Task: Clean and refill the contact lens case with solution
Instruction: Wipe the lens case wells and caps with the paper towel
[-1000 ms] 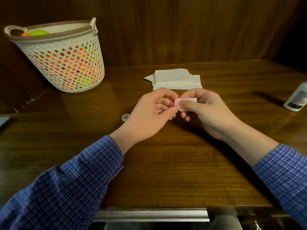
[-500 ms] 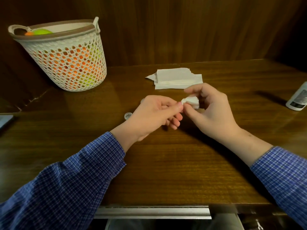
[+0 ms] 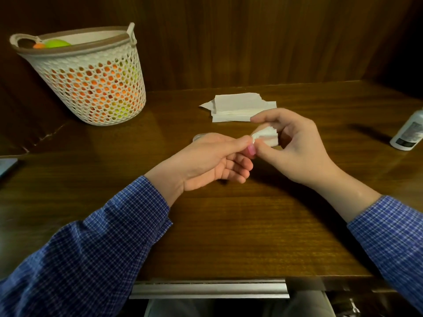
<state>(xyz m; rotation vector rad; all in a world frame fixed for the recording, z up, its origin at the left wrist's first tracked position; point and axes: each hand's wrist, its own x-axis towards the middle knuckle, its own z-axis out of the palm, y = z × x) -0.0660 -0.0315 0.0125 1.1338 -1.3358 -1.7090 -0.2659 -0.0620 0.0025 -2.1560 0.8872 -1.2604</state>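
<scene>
My left hand [image 3: 212, 161] pinches a small pink contact lens case [image 3: 251, 149] between thumb and fingers; only a sliver of pink shows. My right hand [image 3: 295, 147] holds a crumpled piece of white tissue [image 3: 266, 136] pressed against the case. A small clear cap [image 3: 198, 136] lies on the table just behind my left hand, mostly hidden by it. A white solution bottle [image 3: 409, 131] stands at the right edge of the table, away from both hands.
A stack of white tissues [image 3: 238, 108] lies behind my hands. A white mesh basket [image 3: 91, 78] with orange and green balls stands at the back left. The dark wooden table [image 3: 229, 225] ends at a metal-trimmed front edge [image 3: 208, 290].
The flat folded tissue has been bunched up in my right hand and pushed against the case. Both hands shifted slightly and my left hand rolled palm up.
</scene>
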